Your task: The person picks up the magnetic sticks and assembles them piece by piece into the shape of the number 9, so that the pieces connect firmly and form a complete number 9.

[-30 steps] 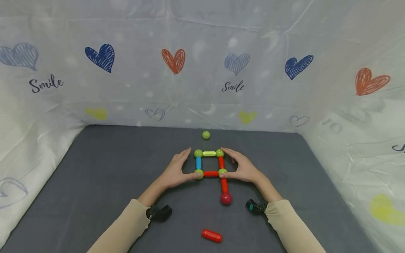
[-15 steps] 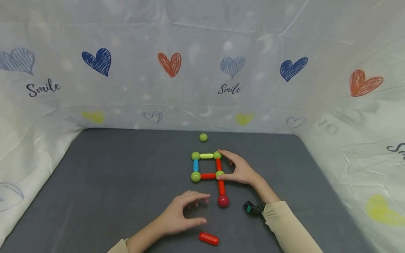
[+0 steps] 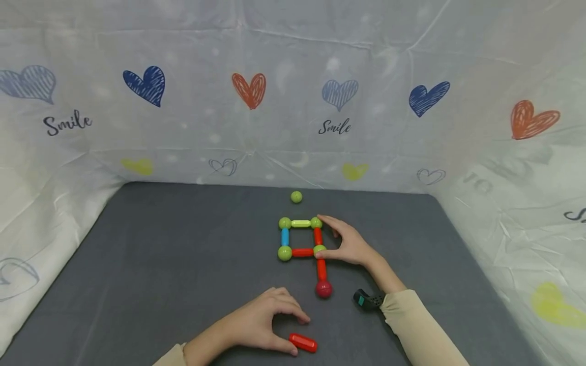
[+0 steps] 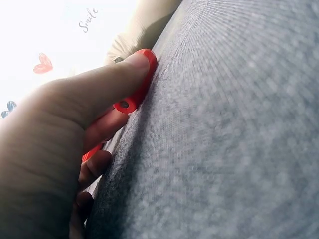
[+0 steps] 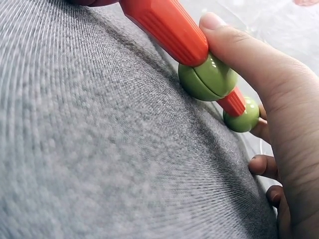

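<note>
A square of coloured rods and green balls lies on the dark grey table, with a yellow-green rod (image 3: 300, 223), a blue rod (image 3: 285, 237) and red rods (image 3: 302, 252) as its sides. From its near right corner another red rod (image 3: 322, 270) runs toward me to a dark red ball (image 3: 323, 289). My right hand (image 3: 350, 245) holds the square's right side, thumb on the near green ball (image 5: 208, 78) and index finger at the far one (image 5: 242, 115). My left hand (image 3: 263, 320) spreads thumb and fingers around a loose red rod (image 3: 303, 343), its thumb by the rod's left end.
A single green ball (image 3: 296, 196) lies beyond the square. A white sheet (image 3: 192, 132) printed with hearts hangs behind the table (image 3: 183, 244) and along both sides. A black band (image 3: 368, 300) is on my right wrist.
My left hand has let go of the square's left side and come down toward me to the loose red rod. The right hand keeps its place on the square.
</note>
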`<state>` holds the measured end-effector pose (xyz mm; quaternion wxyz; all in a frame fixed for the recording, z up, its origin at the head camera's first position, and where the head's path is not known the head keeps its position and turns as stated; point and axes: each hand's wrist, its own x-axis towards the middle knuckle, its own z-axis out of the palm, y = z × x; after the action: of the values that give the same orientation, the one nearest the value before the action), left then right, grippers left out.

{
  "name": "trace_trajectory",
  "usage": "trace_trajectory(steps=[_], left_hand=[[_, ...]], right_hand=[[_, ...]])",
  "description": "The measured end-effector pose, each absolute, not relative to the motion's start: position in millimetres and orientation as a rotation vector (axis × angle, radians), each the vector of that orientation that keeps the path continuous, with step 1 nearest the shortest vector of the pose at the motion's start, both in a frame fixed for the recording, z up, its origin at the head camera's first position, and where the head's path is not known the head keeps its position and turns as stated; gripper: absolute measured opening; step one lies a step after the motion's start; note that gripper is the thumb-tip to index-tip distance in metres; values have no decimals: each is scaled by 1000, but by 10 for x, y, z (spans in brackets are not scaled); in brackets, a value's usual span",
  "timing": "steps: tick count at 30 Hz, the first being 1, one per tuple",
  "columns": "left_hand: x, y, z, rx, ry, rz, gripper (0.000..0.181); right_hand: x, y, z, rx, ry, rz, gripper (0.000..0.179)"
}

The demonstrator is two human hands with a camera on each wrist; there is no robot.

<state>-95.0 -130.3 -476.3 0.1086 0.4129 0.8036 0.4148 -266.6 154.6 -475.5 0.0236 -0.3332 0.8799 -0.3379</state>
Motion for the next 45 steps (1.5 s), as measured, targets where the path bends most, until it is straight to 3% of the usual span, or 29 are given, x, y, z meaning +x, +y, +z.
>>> trace_trajectory(steps=[12,25,37,45], left_hand=[[-938,-1277,-4760,1248,2344,1238,15],[-1011,-1231,-4746,1075,2436,1352,14],[-1383,-1388,-4748,876,2762,1261,18],[-1388,-1322,-4721,850,2793,1295,17]], right_hand=[[-2643,1548,-4758,-1031,2720,-1053,97],[-2638,1546,-4753,-996,2737,-1049,97],[-2656,1490,-4800,-1018,2725,-1060,97],[-2679,1551,-4788,-1020,2722,-1073,97]])
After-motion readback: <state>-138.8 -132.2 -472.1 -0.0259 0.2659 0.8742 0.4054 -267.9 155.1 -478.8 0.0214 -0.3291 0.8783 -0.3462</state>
